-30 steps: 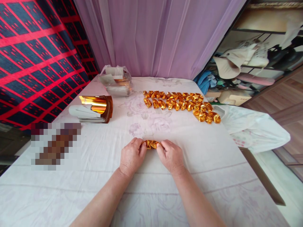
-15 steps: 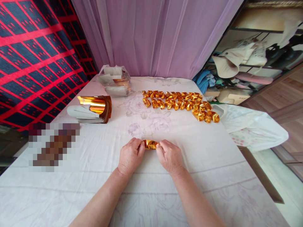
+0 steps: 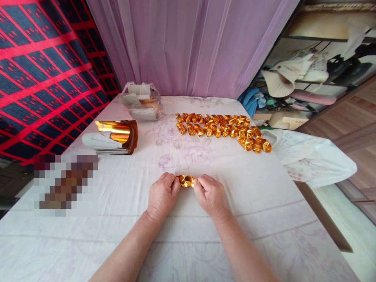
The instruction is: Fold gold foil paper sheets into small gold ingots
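White floral sheet (image 3: 249, 203) covers the whole work surface, purple curtain (image 3: 190, 43) behind it, red-and-blue patterned cloth (image 3: 44, 70) on the left wall, cluttered shelves (image 3: 317, 78) off to the right. A white bag (image 3: 314, 160) lies at the right edge of the surface. Far centre-right: rows of finished gold foil folds (image 3: 223, 127), packed touching each other. Far left: a stack of gold foil sheets (image 3: 114, 137), top sheet curling up, and behind it a clear plastic bag (image 3: 142, 102) with more stock. A blurred patch sits mid-left. Near centre, well apart from the finished rows, the left hand (image 3: 161, 196) and right hand (image 3: 211, 196) meet over one small gold foil piece (image 3: 187, 181) resting on the sheet; fingertips of both hands are pinched onto its two ends, left end and right end, middle of the piece showing between them. Risk, as a judgement: the foil looks thin and slick, so too hard a pinch or pull from either side could tear it or crush the shape flat; an uneven squeeze could leave it lopsided next to the others. The soft sheet gives little backing, so creases may come out weak and spring open. The curled top sheet on the stack could slide off if bumped.
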The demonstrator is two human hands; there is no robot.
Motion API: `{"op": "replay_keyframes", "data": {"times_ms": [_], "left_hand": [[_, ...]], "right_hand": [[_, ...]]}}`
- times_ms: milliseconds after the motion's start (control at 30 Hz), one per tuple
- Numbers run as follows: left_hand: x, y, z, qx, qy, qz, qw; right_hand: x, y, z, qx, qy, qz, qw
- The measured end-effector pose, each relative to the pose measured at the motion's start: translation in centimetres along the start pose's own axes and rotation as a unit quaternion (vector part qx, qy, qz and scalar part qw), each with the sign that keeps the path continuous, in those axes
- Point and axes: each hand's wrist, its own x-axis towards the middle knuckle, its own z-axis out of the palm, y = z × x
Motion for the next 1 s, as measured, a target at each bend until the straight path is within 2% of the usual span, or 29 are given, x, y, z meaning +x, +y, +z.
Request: {"op": "replay_keyframes", "data": {"times_ms": [133, 767, 1000], "left_hand": [[-0.01, -0.08, -0.11, -0.007, -0.013, 0.017, 1.000], [0.18, 0.03, -0.28, -0.002, -0.030, -0.001, 1.000], [0.15, -0.04, -0.32, -0.023, -0.019, -0.005, 1.000]], "right_hand": [[0.06, 0.24, -0.03, 0.007, -0.006, 0.030, 1.000], [0.12, 0.22, 0.06, 0.039, -0.037, 0.026, 0.998], [0.27, 0.43, -0.62, 0.061, -0.041, 0.069, 0.995]]}}
